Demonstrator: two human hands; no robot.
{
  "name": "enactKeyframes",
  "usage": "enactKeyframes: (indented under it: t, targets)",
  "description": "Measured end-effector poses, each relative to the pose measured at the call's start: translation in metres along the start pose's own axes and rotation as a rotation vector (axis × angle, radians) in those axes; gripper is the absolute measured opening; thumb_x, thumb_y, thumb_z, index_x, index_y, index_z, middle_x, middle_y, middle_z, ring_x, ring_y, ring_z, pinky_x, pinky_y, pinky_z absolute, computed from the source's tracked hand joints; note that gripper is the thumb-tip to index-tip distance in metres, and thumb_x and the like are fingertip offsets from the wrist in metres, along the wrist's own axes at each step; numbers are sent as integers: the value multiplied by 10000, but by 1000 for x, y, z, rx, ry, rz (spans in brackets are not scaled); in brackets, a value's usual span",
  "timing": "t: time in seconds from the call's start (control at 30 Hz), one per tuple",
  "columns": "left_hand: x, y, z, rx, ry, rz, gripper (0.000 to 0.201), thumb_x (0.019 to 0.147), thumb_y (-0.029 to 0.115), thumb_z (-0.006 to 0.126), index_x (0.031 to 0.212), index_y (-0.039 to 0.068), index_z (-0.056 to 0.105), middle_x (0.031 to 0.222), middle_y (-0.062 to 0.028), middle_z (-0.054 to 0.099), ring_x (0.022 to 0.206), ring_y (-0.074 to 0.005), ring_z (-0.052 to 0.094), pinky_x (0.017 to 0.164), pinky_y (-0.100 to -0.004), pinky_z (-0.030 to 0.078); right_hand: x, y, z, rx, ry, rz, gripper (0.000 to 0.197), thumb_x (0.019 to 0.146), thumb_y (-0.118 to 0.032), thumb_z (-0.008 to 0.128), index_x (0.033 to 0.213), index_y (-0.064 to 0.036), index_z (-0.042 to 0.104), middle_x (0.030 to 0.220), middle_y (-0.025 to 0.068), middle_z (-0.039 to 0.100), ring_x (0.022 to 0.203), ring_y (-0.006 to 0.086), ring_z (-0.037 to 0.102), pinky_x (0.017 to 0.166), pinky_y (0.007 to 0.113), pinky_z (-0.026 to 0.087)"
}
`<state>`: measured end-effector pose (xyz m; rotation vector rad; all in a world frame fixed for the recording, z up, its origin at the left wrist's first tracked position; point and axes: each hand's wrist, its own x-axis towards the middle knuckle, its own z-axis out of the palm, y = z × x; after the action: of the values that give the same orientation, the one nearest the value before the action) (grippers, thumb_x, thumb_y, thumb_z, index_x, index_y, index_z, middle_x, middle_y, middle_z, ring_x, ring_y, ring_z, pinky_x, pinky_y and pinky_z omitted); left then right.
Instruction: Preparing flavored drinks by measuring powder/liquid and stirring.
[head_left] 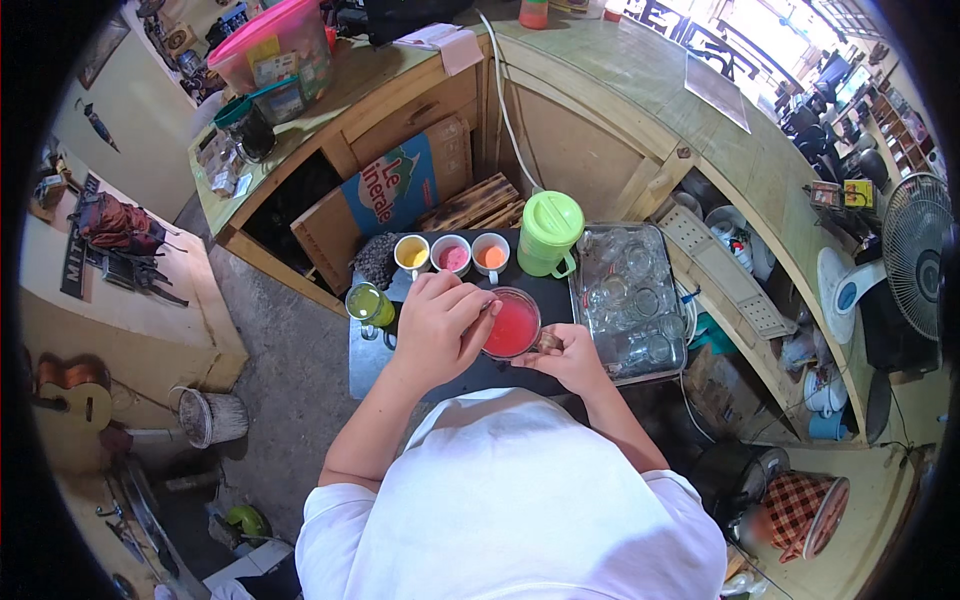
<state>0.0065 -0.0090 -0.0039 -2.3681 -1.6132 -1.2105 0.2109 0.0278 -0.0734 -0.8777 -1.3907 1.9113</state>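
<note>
A glass mug (511,323) of red drink stands in front of me, with my right hand (568,358) closed round its handle side. My left hand (445,318) is over the mug's left rim, its fingers pinched together; whatever they hold is hidden. Just beyond are three white cups: one with yellow contents (411,255), one with pink (452,256) and one with orange (490,257). To the left of my left hand stands a glass mug of yellow-green drink (369,304). A lime-green lidded pitcher (551,232) is behind, to the right of the cups.
A metal tray (628,300) holding several clear glass mugs lies at the right of the dark tabletop (470,380). A curved wooden counter (620,95) surrounds the far side, with flattened cardboard (385,200) leaning beneath. A fan (915,240) stands at right, a white bucket (212,416) at left.
</note>
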Motion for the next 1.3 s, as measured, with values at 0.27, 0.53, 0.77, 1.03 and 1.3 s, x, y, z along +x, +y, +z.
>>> enactKeyframes:
  t: [0.27, 0.53, 0.77, 1.03, 1.3]
  targets:
    - [2, -1, 1, -123, 10, -42, 30, 780, 72, 642, 797, 51, 627, 763, -67, 627, 706, -234, 546, 663, -351, 401, -1, -4, 3, 14, 6, 7, 312, 726, 104, 658, 590, -44, 419, 602, -52, 455, 727, 79, 605, 695, 274, 548]
    - [0, 1, -1, -81, -53, 12, 69, 776, 83, 660, 826, 43, 633, 741, -60, 626, 696, -228, 551, 653, -347, 401, 0, 6, -5, -109, -16, -16, 148, 708, 154, 541, 834, 96, 595, 660, -25, 481, 788, 181, 669, 744, 332, 579]
    - [1, -2, 3, -68, 56, 21, 71, 760, 93, 671, 807, 49, 639, 727, -64, 621, 681, -226, 543, 652, -354, 388, -1, 10, -3, -29, 16, -63, 288, 716, 67, 710, 584, -30, 474, 604, -48, 459, 628, 32, 508, 603, 233, 495]
    - [-2, -2, -2, -56, -8, 17, 50, 749, 78, 664, 782, 61, 632, 729, -62, 617, 679, -230, 545, 666, -351, 391, -1, 3, 1, -29, 28, -4, 312, 727, 85, 686, 574, -37, 442, 596, -50, 429, 664, 71, 579, 655, 256, 533]
    - [-2, -4, 1, -142, 37, -59, 50, 756, 89, 669, 791, 65, 642, 722, -57, 616, 676, -229, 547, 657, -345, 387, -2, 2, 1, 47, -15, -10, 374, 739, 122, 640, 564, -52, 359, 630, -20, 456, 729, 141, 631, 718, 307, 569]
